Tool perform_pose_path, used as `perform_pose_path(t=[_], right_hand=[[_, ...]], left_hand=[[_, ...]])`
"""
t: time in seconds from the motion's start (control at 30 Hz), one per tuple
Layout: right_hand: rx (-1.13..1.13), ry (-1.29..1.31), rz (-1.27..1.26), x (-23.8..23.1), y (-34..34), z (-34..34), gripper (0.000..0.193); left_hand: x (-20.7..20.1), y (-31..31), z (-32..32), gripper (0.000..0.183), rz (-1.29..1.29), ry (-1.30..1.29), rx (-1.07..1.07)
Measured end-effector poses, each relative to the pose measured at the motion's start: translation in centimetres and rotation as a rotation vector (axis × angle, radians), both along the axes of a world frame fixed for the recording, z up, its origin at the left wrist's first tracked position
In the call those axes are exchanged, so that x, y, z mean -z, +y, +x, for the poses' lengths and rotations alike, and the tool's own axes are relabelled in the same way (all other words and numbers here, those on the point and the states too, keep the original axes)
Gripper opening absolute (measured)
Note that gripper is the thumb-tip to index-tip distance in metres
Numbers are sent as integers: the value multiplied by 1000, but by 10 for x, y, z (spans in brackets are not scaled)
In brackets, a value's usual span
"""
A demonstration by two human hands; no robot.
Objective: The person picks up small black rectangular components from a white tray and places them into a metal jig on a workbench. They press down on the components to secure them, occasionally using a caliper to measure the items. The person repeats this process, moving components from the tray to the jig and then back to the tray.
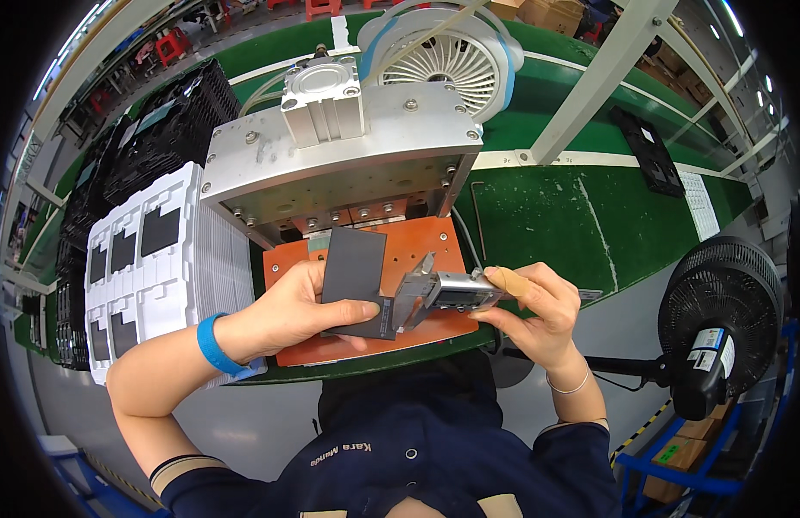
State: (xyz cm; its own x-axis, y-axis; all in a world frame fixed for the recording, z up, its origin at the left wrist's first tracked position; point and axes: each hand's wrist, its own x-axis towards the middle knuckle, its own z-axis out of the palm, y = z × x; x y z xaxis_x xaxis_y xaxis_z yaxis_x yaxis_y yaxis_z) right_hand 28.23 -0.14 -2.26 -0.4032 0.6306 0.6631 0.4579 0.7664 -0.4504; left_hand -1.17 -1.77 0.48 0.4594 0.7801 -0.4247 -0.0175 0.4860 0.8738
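Black, flat and rectangular: holding a thin slab in the left hand, over an orange base plate and directly in front of a silver metal press. Pinching near the lower end, with the thumb laid across the front face and the other fingers tucked behind; probably steadying the slab against tilting while leaving the upper part and right edge uncovered.

Holding a silver caliper in the right hand. Pinching the near end of the body between thumb below and forefinger above, apparently so as to aim the measuring end at the slab without covering it. Positioning that end just beside the slab's right edge; not managing to confirm contact from this angle.

Noting, to the left of the press, stacked white moulded trays, with black flat pieces lying in shaped recesses, presumably for separation. Observing black trays stacked farther back. Recording also a white fan behind the press, and a black fan beyond the near edge of the green counter, presumably so placed to spare working surface.
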Motion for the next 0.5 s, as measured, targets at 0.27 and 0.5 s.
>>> perform_pose_path(t=[0.27, 0.5], right_hand=[[-4, 17, 63, 5, 5, 0, 46], [-5, -3, 23, -5, 3, 0, 44]], left_hand=[[3, 6, -3, 38, 3, 24, 58], [2, 3, 0, 33, 51, 30, -7]])
